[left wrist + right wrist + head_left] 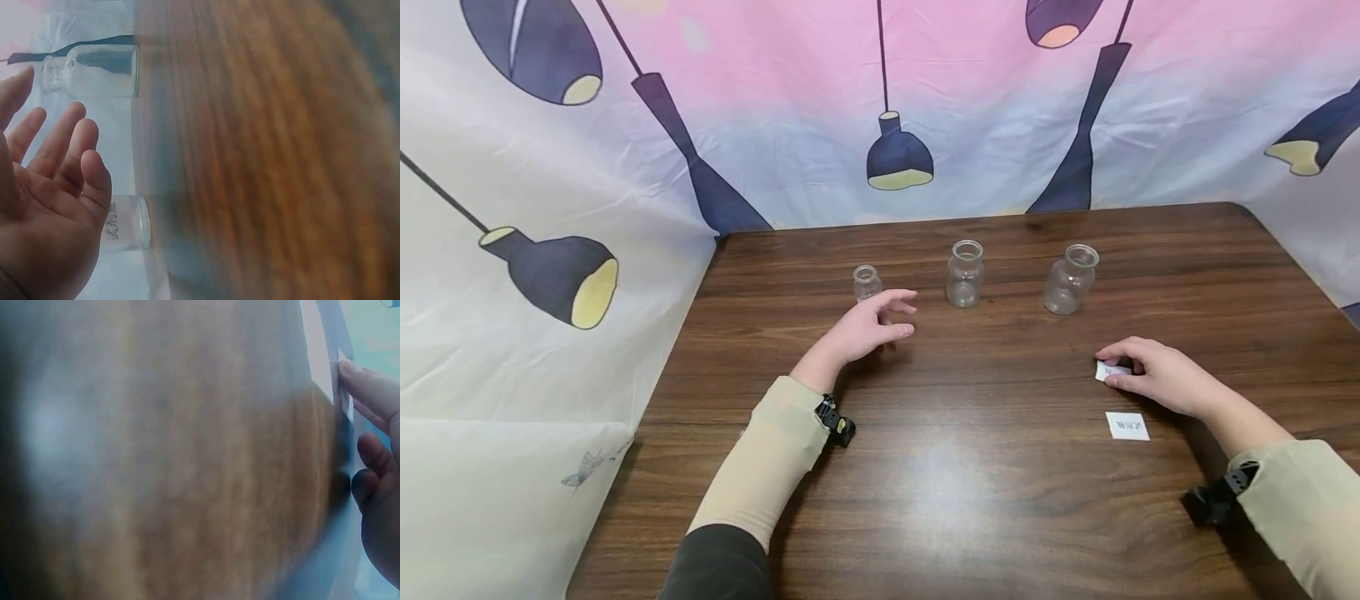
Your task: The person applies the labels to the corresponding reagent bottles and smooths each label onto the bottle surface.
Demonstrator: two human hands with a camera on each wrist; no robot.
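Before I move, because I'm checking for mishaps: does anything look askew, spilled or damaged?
Nothing stands out: three clear, round glass jars stand upright, the unheld white rectangular label lies flat, and no spill or damage shows.

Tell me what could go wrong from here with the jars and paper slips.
The left hand partly hides the small jar in the head view; a careless sweep might tip it. The right hand pinches one paper slip that could crease or drop. The other slip lies loose nearby, so the arm might brush it aside.
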